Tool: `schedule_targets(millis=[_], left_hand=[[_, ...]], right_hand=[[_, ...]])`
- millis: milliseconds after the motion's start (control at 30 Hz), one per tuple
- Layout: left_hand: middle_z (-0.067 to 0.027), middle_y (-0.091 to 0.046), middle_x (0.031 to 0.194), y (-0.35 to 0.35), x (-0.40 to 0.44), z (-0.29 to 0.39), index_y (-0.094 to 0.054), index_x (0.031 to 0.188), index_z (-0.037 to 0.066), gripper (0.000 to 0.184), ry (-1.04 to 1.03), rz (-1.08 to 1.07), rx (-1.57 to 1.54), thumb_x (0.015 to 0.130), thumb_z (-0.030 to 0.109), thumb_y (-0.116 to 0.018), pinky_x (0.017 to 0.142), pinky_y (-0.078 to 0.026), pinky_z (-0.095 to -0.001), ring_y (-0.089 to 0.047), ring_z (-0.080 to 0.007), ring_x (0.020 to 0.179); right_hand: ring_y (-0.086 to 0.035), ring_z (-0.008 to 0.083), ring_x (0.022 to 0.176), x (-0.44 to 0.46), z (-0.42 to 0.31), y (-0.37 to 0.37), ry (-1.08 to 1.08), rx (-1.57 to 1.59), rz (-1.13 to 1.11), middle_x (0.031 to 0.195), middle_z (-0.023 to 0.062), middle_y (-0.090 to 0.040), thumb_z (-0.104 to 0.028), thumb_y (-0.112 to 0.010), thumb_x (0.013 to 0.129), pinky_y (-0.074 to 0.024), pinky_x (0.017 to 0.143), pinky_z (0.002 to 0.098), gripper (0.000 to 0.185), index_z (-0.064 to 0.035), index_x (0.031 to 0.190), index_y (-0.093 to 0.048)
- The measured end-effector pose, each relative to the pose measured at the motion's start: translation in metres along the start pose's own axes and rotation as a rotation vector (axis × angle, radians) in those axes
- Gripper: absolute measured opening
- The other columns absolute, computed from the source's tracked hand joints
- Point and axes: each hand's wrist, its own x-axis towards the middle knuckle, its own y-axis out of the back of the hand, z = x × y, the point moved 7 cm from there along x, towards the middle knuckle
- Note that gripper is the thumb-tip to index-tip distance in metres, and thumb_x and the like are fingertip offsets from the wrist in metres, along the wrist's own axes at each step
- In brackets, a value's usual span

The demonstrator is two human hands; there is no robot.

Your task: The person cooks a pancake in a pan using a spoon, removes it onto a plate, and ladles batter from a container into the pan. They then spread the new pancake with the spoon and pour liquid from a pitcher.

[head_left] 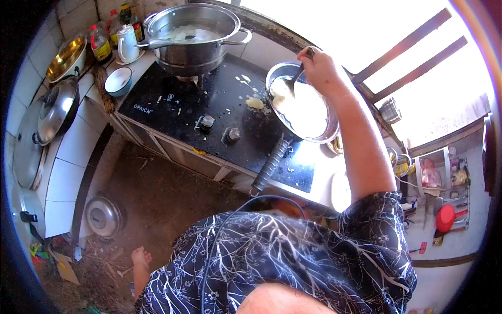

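My right hand [318, 70] is closed around the dark handle of a cooking utensil [297, 74], whose lower end dips into a frying pan [331, 133] on the right of the stove. Glare whitens most of what lies in the pan; pale, soft-looking food [282, 95] shows at its left side. The pan's ribbed dark handle [271, 166] points toward my body, with no hand on it. My left hand [140, 257] hangs low beside my body over the floor, fingers loosely curled and apart, holding nothing that I can see.
A large steel pot [193, 60] stands on the black gas stove [172, 123], a handled utensil across its rim. Spilled pale food [254, 103] lies by the pan. Left are a bowl [118, 82], a white pitcher [127, 44], bottles and a lidded wok [57, 112]. A metal basin [103, 216] sits on the floor.
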Motion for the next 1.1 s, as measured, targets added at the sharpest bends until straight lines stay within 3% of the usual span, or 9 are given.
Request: schedule_targets(millis=[100, 333, 400, 533, 667, 767, 867, 1000, 1100], left_hand=[[-0.0051, -0.047, 0.069, 0.0, 0.008, -0.003, -0.044, 0.098, 0.011, 0.023, 0.003, -0.059, 0.002, 0.079, 0.018, -0.054, 0.042, -0.042, -0.0315, -0.05, -0.0191, 0.052], [-0.0054, -0.047, 0.069, 0.01, 0.02, -0.004, -0.043, 0.099, 0.01, 0.023, 0.028, -0.01, 0.073, 0.079, 0.017, -0.053, 0.042, -0.042, -0.0318, -0.05, -0.0196, 0.052], [-0.0054, -0.047, 0.07, 0.007, 0.013, 0.003, -0.044, 0.099, 0.01, 0.023, 0.018, -0.016, 0.068, 0.079, 0.017, -0.053, 0.043, -0.043, -0.0321, -0.05, -0.0196, 0.053], [-0.0043, -0.047, 0.069, -0.012, -0.034, 0.033, -0.046, 0.096, 0.011, 0.019, -0.045, -0.007, 0.037, 0.079, 0.018, -0.053, 0.043, -0.041, -0.0294, -0.049, -0.0183, 0.053], [-0.0028, -0.045, 0.064, -0.02, -0.014, 0.038, -0.048, 0.091, 0.011, 0.015, -0.119, -0.084, 0.057, 0.08, 0.018, -0.053, 0.04, -0.038, -0.0261, -0.047, -0.0167, 0.05], [-0.0029, -0.046, 0.063, -0.026, -0.011, 0.039, -0.049, 0.089, 0.011, 0.012, -0.104, -0.152, 0.06, 0.08, 0.018, -0.053, 0.041, -0.039, -0.0265, -0.049, -0.0168, 0.051], [-0.0032, -0.046, 0.064, -0.029, -0.014, 0.04, -0.049, 0.089, 0.01, 0.012, -0.112, -0.116, 0.085, 0.08, 0.017, -0.052, 0.041, -0.04, -0.027, -0.049, -0.0171, 0.052], [-0.0035, -0.046, 0.064, -0.027, -0.009, 0.038, -0.049, 0.088, 0.01, 0.011, -0.1, -0.11, 0.133, 0.08, 0.016, -0.052, 0.041, -0.04, -0.0278, -0.049, -0.017, 0.051], [-0.0037, -0.046, 0.064, -0.026, -0.022, 0.041, -0.049, 0.087, 0.01, 0.011, -0.095, -0.047, 0.138, 0.079, 0.017, -0.052, 0.04, -0.041, -0.0288, -0.048, -0.0172, 0.049]], right_hand=[[-0.053, 0.0107, 0.059, -0.006, 0.022, -0.002, -0.137, 0.17, -0.137, 0.074, 0.0042, -0.056, -0.014, -0.047, 0.086, -0.0461, 0.054, 0.024, 0.016, -0.004, 0.09, -0.058], [-0.056, 0.0117, 0.067, -0.037, 0.053, -0.003, -0.172, 0.384, -0.157, 0.077, 0.005, -0.057, -0.009, -0.047, 0.085, -0.0479, 0.062, 0.0233, 0.016, -0.0048, 0.093, -0.061], [-0.057, 0.0145, 0.072, -0.048, 0.044, -0.005, 0.148, 0.281, -0.104, 0.081, 0.0069, -0.058, -0.002, -0.048, 0.083, -0.0486, 0.066, 0.0245, 0.017, -0.004, 0.092, -0.062], [-0.059, 0.0207, 0.079, -0.071, 0.037, -0.01, 0.366, 0.123, -0.146, 0.09, 0.0083, -0.059, 0.0, -0.054, 0.078, -0.0483, 0.068, 0.0272, 0.018, -0.0074, 0.092, -0.062], [-0.059, 0.0215, 0.08, -0.09, 0.045, -0.004, 0.306, 0.069, -0.228, 0.092, 0.0073, -0.059, 0.0, -0.056, 0.077, -0.0481, 0.069, 0.0273, 0.019, -0.0099, 0.091, -0.063], [-0.058, 0.0203, 0.087, -0.102, 0.059, 0.005, 0.173, -0.044, -0.332, 0.098, 0.0053, -0.059, -0.002, -0.053, 0.079, -0.0455, 0.074, 0.0267, 0.025, -0.0189, 0.094, -0.063], [-0.058, 0.0204, 0.087, -0.105, 0.063, 0.014, 0.199, -0.091, -0.311, 0.098, 0.0047, -0.059, -0.003, -0.053, 0.079, -0.0454, 0.075, 0.0265, 0.025, -0.0199, 0.095, -0.063], [-0.058, 0.021, 0.087, -0.099, 0.061, 0.004, 0.156, 0.034, -0.246, 0.097, 0.0056, -0.059, -0.004, -0.053, 0.08, -0.0455, 0.074, 0.0269, 0.023, -0.0177, 0.095, -0.062], [-0.059, 0.0229, 0.08, -0.092, 0.058, -0.003, 0.321, 0.103, -0.102, 0.09, 0.0084, -0.059, -0.006, -0.06, 0.074, -0.0475, 0.07, 0.0282, 0.018, -0.0094, 0.092, -0.062]])
